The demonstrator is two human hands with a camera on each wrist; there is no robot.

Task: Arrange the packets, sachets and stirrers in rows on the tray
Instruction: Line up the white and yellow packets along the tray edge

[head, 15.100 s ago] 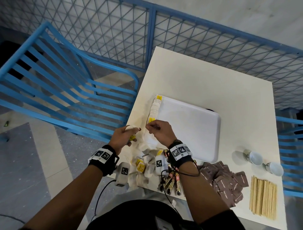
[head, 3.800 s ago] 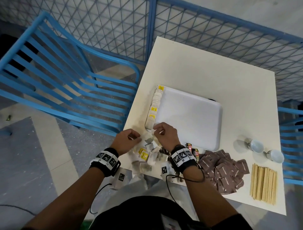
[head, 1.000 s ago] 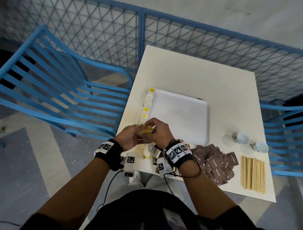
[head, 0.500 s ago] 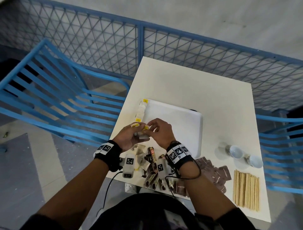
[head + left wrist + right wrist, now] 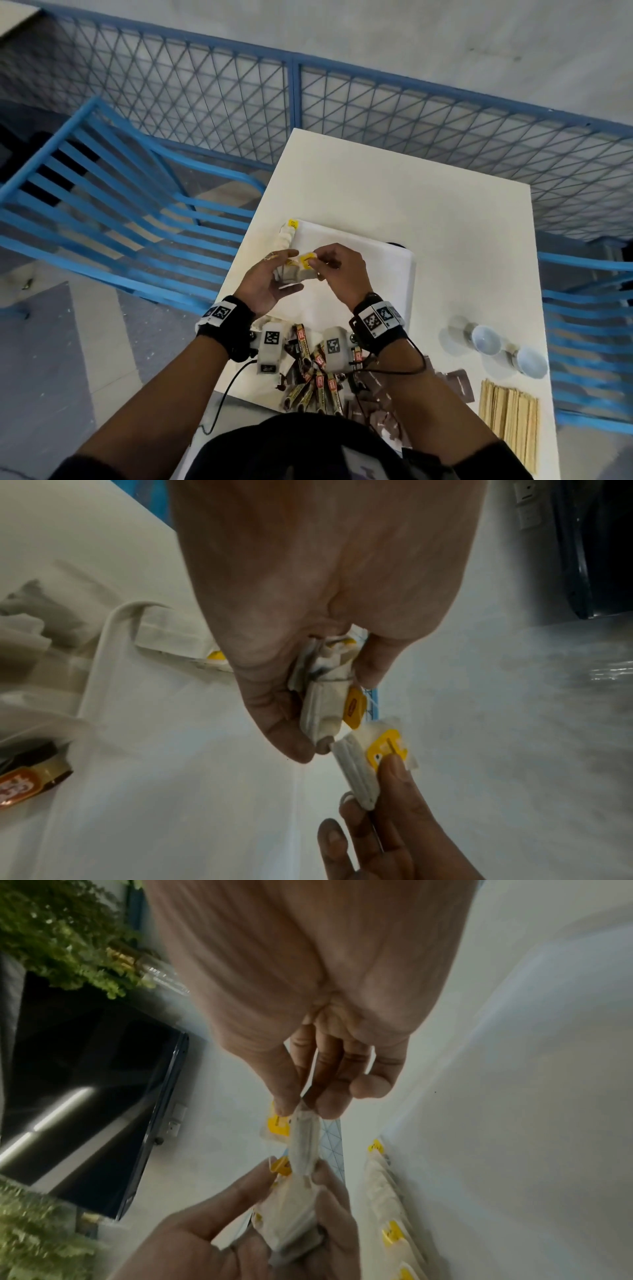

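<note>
Above the white tray (image 5: 376,274), my left hand (image 5: 270,284) grips a small bunch of white tea bags with yellow tags (image 5: 287,272) (image 5: 322,710). My right hand (image 5: 337,270) pinches one tea bag (image 5: 308,263) (image 5: 369,761) (image 5: 303,1139) by its yellow-tagged end, right beside that bunch. A row of tea bags (image 5: 286,238) (image 5: 387,1204) lies along the tray's left edge. Brown stick sachets (image 5: 315,380) lie at the table's near edge, dark brown packets (image 5: 455,382) to their right, wooden stirrers (image 5: 508,418) at the near right.
Two small white cups (image 5: 483,337) (image 5: 531,361) stand right of the tray. The white table (image 5: 411,205) has a blue chair (image 5: 102,212) at its left, another at the right, and a blue mesh fence (image 5: 291,113) behind.
Both hands have lifted from the loose pile at the table's near edge to above the tray. The right hand now draws one tea bag from the bunch in the left hand.
</note>
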